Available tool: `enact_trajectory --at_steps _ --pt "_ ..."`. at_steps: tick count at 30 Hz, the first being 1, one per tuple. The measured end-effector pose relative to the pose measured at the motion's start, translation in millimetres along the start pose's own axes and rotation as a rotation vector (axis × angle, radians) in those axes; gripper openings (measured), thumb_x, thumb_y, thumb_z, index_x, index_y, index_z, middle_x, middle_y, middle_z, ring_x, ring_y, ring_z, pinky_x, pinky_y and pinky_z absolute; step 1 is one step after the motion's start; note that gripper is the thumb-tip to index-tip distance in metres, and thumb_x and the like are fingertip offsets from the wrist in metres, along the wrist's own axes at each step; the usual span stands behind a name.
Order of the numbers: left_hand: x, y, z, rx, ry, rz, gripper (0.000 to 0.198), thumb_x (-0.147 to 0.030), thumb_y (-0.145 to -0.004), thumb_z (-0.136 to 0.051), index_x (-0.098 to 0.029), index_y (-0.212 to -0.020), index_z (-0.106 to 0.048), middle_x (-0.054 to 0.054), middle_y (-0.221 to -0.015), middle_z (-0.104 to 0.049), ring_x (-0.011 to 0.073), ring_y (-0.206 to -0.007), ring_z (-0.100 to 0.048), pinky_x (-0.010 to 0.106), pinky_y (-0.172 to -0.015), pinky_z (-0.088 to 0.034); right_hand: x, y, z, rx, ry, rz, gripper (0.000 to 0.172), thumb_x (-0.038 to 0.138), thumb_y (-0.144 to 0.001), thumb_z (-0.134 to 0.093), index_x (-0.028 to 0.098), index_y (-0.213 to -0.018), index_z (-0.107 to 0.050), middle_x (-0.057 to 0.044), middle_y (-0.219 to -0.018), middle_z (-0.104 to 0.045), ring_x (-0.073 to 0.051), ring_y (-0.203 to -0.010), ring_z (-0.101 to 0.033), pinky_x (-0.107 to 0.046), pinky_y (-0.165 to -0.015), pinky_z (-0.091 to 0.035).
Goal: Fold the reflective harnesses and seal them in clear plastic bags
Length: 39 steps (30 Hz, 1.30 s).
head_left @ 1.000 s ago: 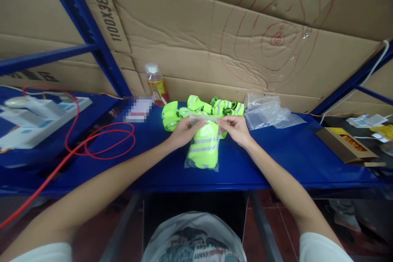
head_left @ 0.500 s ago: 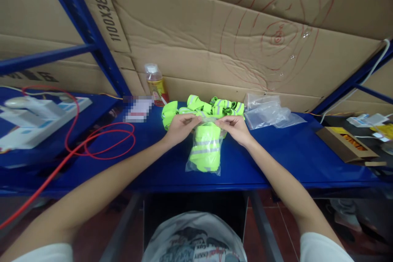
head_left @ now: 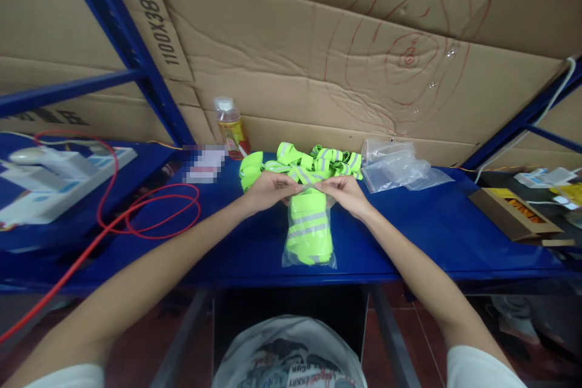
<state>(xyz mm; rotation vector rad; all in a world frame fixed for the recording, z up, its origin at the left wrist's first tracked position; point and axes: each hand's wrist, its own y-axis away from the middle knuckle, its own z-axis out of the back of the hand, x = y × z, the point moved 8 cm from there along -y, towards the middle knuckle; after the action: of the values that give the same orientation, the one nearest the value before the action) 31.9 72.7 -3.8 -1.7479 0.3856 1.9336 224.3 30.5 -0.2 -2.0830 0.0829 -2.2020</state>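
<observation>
A brown cardboard wall (head_left: 254,42) marked with hand-drawn red rings stands behind a glossy blue surface (head_left: 254,251). Near the middle of the surface, you have a clear plastic bag (head_left: 310,236) filled with folded neon-yellow fabric banding with grey stripes. Your left hand (head_left: 273,190) and right hand (head_left: 344,192) pinch its top edge between thumbs and fingers, close together. The bag's lower end points towards you, near the front edge; whether it touches the surface is unclear.

Thin, slick plastic could slip from a loose pinch, letting the bag drop or slide off that edge. Uneven pulling could tear its top. A loose pile of neon-yellow, grey-striped bands (head_left: 297,160) lies just beyond your fingers, where a loop could snag.
</observation>
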Motion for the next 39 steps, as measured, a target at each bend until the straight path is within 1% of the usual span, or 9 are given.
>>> enact_trajectory --at_steps 5,10,14,17,20,25,30,34,39 --pt "1 2 -6.3 0.036 0.001 0.031 0.044 -0.058 -0.073 -0.093 -0.015 -0.08 -0.084 0.005 -0.065 -0.073 0.013 -0.051 -0.059 0.023 -0.043 -0.053 -1 3 -7 0.095 0.025 -0.045 0.048 0.057 -0.058 -0.101 0.016 -0.078 -0.086 -0.005 -0.073 -0.08 -0.015 -0.059 -0.067 -0.026 -0.052 -0.054" --pt "8 3 -9.7 0.062 0.031 0.092 0.046 -0.059 -0.076 -0.092 -0.014 -0.084 -0.085 0.008 -0.072 -0.075 0.0142 -0.054 -0.063 0.023 -0.044 -0.056 2 3 -10 0.121 0.038 -0.007 0.049 0.058 -0.057 -0.101 0.016 -0.077 -0.085 -0.004 -0.069 -0.077 -0.015 -0.057 -0.064 -0.026 -0.05 -0.054" --pt "15 3 -13.6 0.098 0.027 0.12 0.042 -0.058 -0.077 -0.091 -0.017 -0.083 -0.086 0.006 -0.065 -0.073 0.0139 -0.05 -0.06 0.023 -0.044 -0.053 4 4 -12 0.121 0.05 0.025 0.048 0.057 -0.057 -0.101 0.016 -0.076 -0.085 -0.004 -0.07 -0.077 -0.014 -0.058 -0.064 -0.025 -0.052 -0.053" --pt "13 3 -16.1 0.108 0.012 0.073 0.038 -0.056 -0.076 -0.091 -0.018 -0.08 -0.085 0.006 -0.066 -0.073 0.0136 -0.051 -0.058 0.023 -0.045 -0.051 3 4 -13 0.115 0.062 0.018 0.046 0.056 -0.058 -0.1 0.017 -0.075 -0.085 -0.004 -0.07 -0.077 -0.015 -0.059 -0.065 -0.025 -0.053 -0.053" --pt "6 5 -16.8 0.079 -0.027 0.0 0.037 -0.055 -0.077 -0.09 -0.018 -0.079 -0.084 0.006 -0.068 -0.074 0.0138 -0.053 -0.059 0.023 -0.047 -0.049 0 5 -14 0.116 0.057 -0.004 0.045 0.057 -0.061 -0.099 0.017 -0.075 -0.086 -0.005 -0.071 -0.078 -0.016 -0.059 -0.065 -0.026 -0.053 -0.054" --pt "-3 7 -18.3 0.058 -0.133 -0.104 0.037 -0.055 -0.082 -0.085 -0.018 -0.081 -0.084 0.006 -0.07 -0.074 0.0134 -0.054 -0.057 0.023 -0.047 -0.047 -3 4 -13 0.115 0.026 -0.025 0.044 0.052 -0.057 -0.103 0.017 -0.078 -0.088 -0.007 -0.078 -0.082 -0.017 -0.067 -0.068 -0.027 -0.06 -0.055" --pt "6 5 -15.8 0.047 -0.154 -0.075 0.04 -0.057 -0.084 -0.084 -0.018 -0.087 -0.087 0.007 -0.068 -0.074 0.0145 -0.052 -0.057 0.025 -0.045 -0.05 0 2 -12 0.129 0.05 0.018 0.043 0.052 -0.059 -0.102 0.017 -0.078 -0.087 -0.006 -0.078 -0.082 -0.017 -0.068 -0.07 -0.029 -0.067 -0.057" --pt "4 6 -14.5 0.027 -0.142 -0.071 0.041 -0.056 -0.08 -0.088 -0.017 -0.091 -0.089 0.008 -0.069 -0.076 0.0148 -0.052 -0.058 0.025 -0.045 -0.051 2 2 -11 0.13 0.097 0.074 0.042 0.051 -0.061 -0.101 0.016 -0.079 -0.087 -0.006 -0.078 -0.082 -0.018 -0.069 -0.071 -0.03 -0.069 -0.058" --pt "2 7 -15.4 0.035 -0.181 -0.007 0.043 -0.052 -0.08 -0.088 -0.012 -0.094 -0.088 0.007 -0.071 -0.076 0.0113 -0.053 -0.055 0.02 -0.045 -0.051 -7 -1 -6 0.181 0.118 -0.009 0.045 0.056 -0.068 -0.095 0.014 -0.084 -0.088 -0.006 -0.076 -0.081 -0.017 -0.064 -0.069 -0.027 -0.06 -0.057"
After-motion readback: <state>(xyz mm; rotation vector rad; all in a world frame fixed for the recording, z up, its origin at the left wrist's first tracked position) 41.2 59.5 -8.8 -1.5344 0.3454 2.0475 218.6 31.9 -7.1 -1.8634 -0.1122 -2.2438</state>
